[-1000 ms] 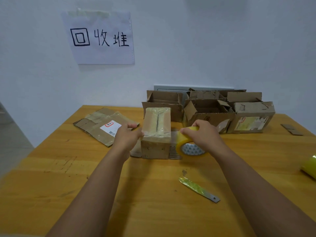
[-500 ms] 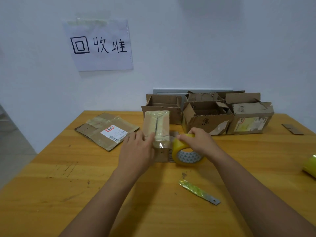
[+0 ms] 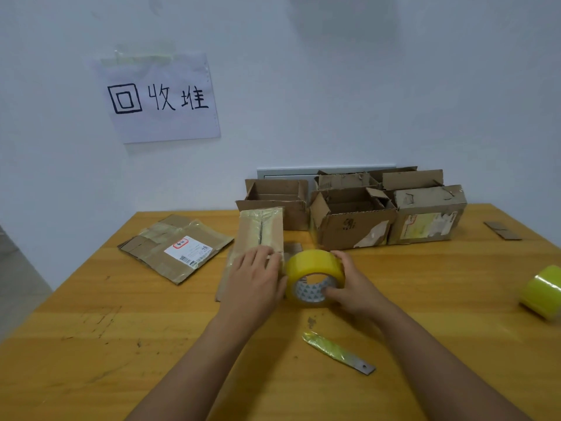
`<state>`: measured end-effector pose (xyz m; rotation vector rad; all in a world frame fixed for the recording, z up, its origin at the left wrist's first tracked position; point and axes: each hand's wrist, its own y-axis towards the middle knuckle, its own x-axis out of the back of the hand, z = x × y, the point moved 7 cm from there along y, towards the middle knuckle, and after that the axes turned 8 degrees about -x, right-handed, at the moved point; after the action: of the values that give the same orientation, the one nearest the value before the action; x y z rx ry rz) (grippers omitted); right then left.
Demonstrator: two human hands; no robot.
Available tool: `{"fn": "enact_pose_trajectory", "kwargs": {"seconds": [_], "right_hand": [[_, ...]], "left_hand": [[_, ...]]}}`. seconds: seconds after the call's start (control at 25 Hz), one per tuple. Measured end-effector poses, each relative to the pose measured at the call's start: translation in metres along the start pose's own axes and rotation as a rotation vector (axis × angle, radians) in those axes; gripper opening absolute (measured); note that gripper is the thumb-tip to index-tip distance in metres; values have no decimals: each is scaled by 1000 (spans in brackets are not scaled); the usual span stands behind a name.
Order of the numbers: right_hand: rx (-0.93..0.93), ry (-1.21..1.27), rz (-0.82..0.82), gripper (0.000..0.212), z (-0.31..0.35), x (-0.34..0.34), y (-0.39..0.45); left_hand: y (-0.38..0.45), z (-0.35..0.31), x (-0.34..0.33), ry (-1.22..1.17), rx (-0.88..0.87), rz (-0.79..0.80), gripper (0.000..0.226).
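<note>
Head view, only one.

- Taped box (image 3: 261, 233) lies on the table (image 3: 121, 344), centre, its long side running away from the camera, with a tape strip along the top seam.
- Left hand (image 3: 258, 281): fingers straight and flat, pressed on the near end of the box. Nothing held, so the grip is open.
- Right hand (image 3: 353, 288): grip closed round the yellow tape roll (image 3: 314, 265), fingers over its far rim, thumb at the patterned core.
- The roll stands on edge, just right of the box's near end and touching the left hand. Cannot tell whether it rests on the table.
- Near side: a metal blade (image 3: 338, 353) half wrapped in yellow tape, well apart from both hands.
- Far right edge: second tape roll (image 3: 542, 296).
- Left of the box: flattened carton (image 3: 176, 247) with a white label.
- Behind: open cartons (image 3: 349, 220) against the wall, and a handwritten paper sign (image 3: 158, 98) above.
</note>
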<state>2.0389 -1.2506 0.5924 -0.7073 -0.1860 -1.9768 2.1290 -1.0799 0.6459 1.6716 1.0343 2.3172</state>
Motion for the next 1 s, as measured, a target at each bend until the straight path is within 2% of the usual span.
{"fn": "enact_pose_trajectory", "kwargs": {"seconds": [0.16,0.24,0.32,0.4,0.6,0.68,0.72,0.84,0.88,1.0], "right_hand": [[15,35,-101,50,-8,4,1],[48,12,-219,40,-7,26,0],[71,-95,-393,42,-14,52,-3],[80,-173,-469,48,-24,64,-4],[52,7,-399,62,-35,58,-10],[-2,62,-337,58,-47,59,-11],[-28,73,-359,53,-53,65,-12],[-55,28,-627,44,-59,93,-18],[-67,47,-660,42,-62,96,-19],[-106,97,-572,34,-80,91,-18]], "left_hand": [[4,-3,-3,-21,48,-64,28],[2,-3,-4,-26,67,-76,21],[4,-3,-4,-34,80,-80,19],[5,-5,-6,-39,93,-78,19],[4,-6,-7,-71,149,-98,26],[3,-6,-5,-68,142,-112,26],[4,-5,-5,-64,136,-109,25],[9,-5,-5,-67,141,-75,23],[9,-4,-5,-68,148,-62,23],[8,-3,-5,-81,153,-47,25]]}}
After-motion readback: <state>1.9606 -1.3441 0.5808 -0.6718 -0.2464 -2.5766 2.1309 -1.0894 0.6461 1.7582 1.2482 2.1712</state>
